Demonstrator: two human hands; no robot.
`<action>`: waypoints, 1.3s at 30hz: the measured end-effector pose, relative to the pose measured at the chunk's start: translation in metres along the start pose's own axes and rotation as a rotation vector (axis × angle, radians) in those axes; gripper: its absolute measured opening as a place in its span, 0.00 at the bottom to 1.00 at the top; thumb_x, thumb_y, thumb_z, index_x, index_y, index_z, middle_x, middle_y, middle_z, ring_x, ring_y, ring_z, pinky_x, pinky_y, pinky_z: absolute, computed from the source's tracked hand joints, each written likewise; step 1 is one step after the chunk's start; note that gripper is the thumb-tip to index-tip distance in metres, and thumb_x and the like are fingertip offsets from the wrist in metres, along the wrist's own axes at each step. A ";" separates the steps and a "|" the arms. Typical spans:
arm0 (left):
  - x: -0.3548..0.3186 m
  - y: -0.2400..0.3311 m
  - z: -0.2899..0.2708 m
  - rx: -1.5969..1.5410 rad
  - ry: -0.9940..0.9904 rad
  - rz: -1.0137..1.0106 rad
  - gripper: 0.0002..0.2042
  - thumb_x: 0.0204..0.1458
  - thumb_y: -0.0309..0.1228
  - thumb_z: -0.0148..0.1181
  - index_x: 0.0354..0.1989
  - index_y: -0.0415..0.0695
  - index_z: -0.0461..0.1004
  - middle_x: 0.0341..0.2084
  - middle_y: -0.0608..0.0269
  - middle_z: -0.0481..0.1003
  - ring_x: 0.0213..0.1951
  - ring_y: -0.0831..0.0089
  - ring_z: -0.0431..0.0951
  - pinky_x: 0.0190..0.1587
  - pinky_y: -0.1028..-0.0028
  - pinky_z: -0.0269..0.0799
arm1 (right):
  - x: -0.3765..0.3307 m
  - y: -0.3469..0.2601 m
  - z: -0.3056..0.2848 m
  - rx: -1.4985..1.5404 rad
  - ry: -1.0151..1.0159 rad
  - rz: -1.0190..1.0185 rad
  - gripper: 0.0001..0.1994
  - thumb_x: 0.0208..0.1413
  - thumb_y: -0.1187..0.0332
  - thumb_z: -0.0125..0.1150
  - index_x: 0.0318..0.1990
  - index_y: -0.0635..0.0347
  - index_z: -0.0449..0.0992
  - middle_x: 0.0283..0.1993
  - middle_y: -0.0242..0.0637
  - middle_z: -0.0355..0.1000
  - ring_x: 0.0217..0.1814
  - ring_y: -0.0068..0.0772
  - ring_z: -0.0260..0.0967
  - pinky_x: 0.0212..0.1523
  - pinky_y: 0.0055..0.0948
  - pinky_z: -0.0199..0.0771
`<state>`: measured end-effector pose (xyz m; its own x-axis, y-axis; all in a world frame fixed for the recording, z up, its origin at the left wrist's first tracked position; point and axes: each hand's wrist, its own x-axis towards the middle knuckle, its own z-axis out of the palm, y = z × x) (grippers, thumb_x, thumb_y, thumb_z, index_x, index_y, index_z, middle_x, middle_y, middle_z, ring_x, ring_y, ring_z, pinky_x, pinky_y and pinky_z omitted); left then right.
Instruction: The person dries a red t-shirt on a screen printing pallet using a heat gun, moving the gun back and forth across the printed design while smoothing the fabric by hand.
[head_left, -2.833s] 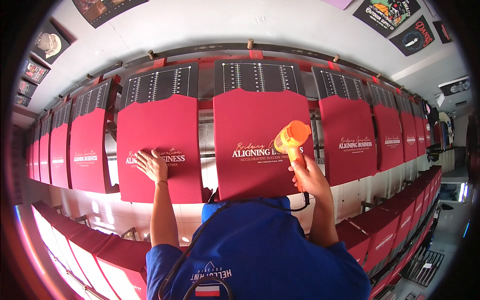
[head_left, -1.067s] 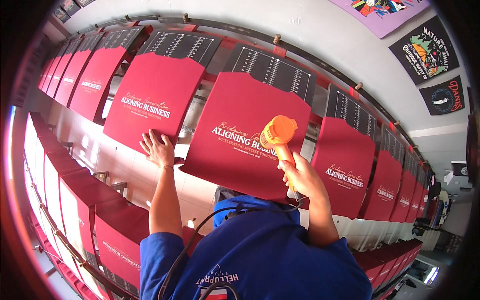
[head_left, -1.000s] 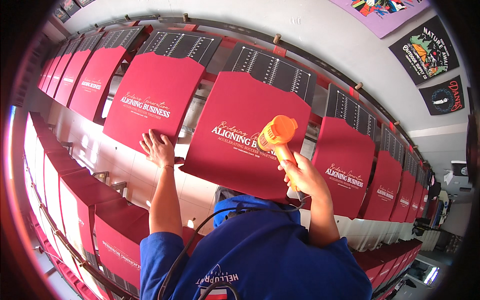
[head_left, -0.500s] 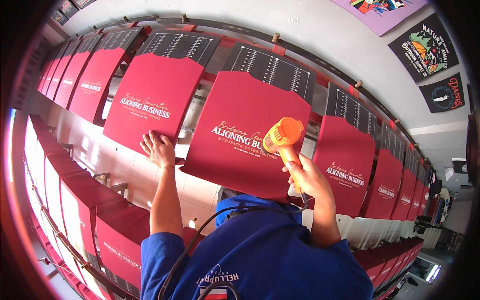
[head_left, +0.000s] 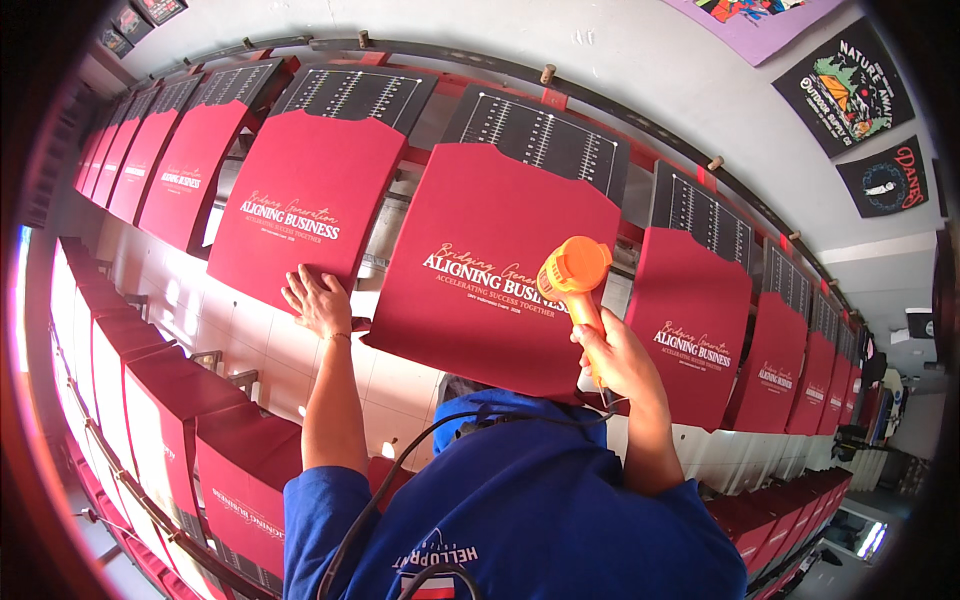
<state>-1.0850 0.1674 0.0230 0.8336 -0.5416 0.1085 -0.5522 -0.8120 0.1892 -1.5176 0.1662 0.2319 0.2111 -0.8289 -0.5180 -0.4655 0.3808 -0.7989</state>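
Just now, the right hand [head_left: 618, 358] has its fingers wrapped around the handle of an orange heat gun [head_left: 578, 266]. The gun is over the right side of the middle shirt [head_left: 450, 335], a red one, and its head hides the right end of the white and gold print from this view. Whether it touches the cloth I cannot tell.

The left hand [head_left: 318, 303] is palm down with its fingers spread wide, grasping nothing. Its fingertips lie over the lower edge of the next shirt [head_left: 310, 165] to the left — also red, below the print there — and a dark band [head_left: 339, 336] circles the wrist.

Both shirts are stretched flat over black boards [head_left: 538, 135] with white ruler marks, bare at the far end. More red shirts run off in a row on either side, and behind them a dark rail [head_left: 455, 58] bends along the pale wall [head_left: 480, 25]. A black cord [head_left: 455, 417] trails from the gun across the person's blue top [head_left: 520, 490]. At lower left, another row of red shirts [head_left: 240, 450] stands beyond the tiled floor [head_left: 392, 395].
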 end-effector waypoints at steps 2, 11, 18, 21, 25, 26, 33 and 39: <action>0.000 0.000 -0.001 -0.005 0.001 0.001 0.29 0.61 0.48 0.44 0.71 0.57 0.57 0.73 0.64 0.51 0.74 0.57 0.45 0.63 0.39 0.55 | 0.001 0.001 -0.004 0.030 -0.033 -0.003 0.15 0.67 0.58 0.53 0.44 0.63 0.68 0.29 0.33 0.70 0.24 0.21 0.70 0.23 0.24 0.73; -0.001 0.001 -0.005 -0.032 -0.015 -0.005 0.29 0.61 0.48 0.44 0.71 0.56 0.57 0.73 0.63 0.50 0.74 0.57 0.45 0.63 0.39 0.55 | -0.005 0.004 -0.012 0.112 -0.035 0.003 0.15 0.67 0.58 0.53 0.45 0.63 0.67 0.29 0.32 0.70 0.22 0.20 0.69 0.22 0.24 0.72; 0.000 0.000 -0.003 -0.034 -0.019 -0.013 0.29 0.61 0.49 0.44 0.72 0.59 0.56 0.74 0.63 0.50 0.75 0.58 0.44 0.64 0.38 0.53 | -0.007 0.004 -0.015 0.070 -0.005 0.020 0.15 0.67 0.59 0.54 0.47 0.64 0.67 0.28 0.33 0.70 0.22 0.22 0.69 0.23 0.25 0.73; -0.001 0.001 -0.004 -0.021 -0.019 -0.005 0.29 0.62 0.48 0.44 0.71 0.56 0.57 0.73 0.63 0.50 0.74 0.57 0.45 0.64 0.39 0.55 | -0.009 0.007 -0.011 0.022 0.015 0.018 0.14 0.67 0.60 0.54 0.46 0.64 0.67 0.30 0.32 0.70 0.22 0.21 0.69 0.22 0.24 0.72; 0.001 0.000 -0.002 -0.016 -0.015 -0.003 0.29 0.62 0.48 0.43 0.71 0.56 0.57 0.73 0.62 0.51 0.74 0.57 0.45 0.64 0.39 0.55 | -0.010 0.007 -0.016 0.105 0.010 0.060 0.14 0.67 0.60 0.54 0.46 0.63 0.67 0.30 0.32 0.70 0.22 0.21 0.68 0.20 0.24 0.71; 0.001 0.000 -0.001 -0.014 -0.012 -0.001 0.29 0.62 0.48 0.43 0.71 0.56 0.57 0.73 0.62 0.51 0.74 0.56 0.45 0.64 0.39 0.55 | -0.010 0.008 -0.016 0.085 0.007 0.066 0.14 0.67 0.60 0.54 0.46 0.63 0.67 0.31 0.32 0.70 0.22 0.21 0.68 0.20 0.24 0.71; 0.000 -0.002 0.001 -0.010 0.013 0.015 0.28 0.62 0.48 0.43 0.71 0.56 0.58 0.73 0.61 0.52 0.74 0.56 0.47 0.63 0.39 0.56 | -0.015 0.008 -0.018 0.029 -0.016 0.096 0.15 0.68 0.63 0.50 0.54 0.66 0.67 0.38 0.35 0.72 0.28 0.18 0.68 0.28 0.23 0.74; 0.000 -0.002 0.003 -0.005 0.018 0.014 0.29 0.61 0.48 0.44 0.71 0.56 0.58 0.73 0.62 0.52 0.74 0.56 0.46 0.63 0.39 0.56 | -0.018 0.009 -0.020 0.021 0.003 0.092 0.15 0.69 0.63 0.50 0.54 0.66 0.67 0.38 0.34 0.71 0.28 0.19 0.68 0.28 0.23 0.74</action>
<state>-1.0845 0.1683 0.0202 0.8257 -0.5493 0.1284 -0.5641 -0.8031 0.1921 -1.5428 0.1768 0.2402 0.1656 -0.7910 -0.5889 -0.4646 0.4642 -0.7541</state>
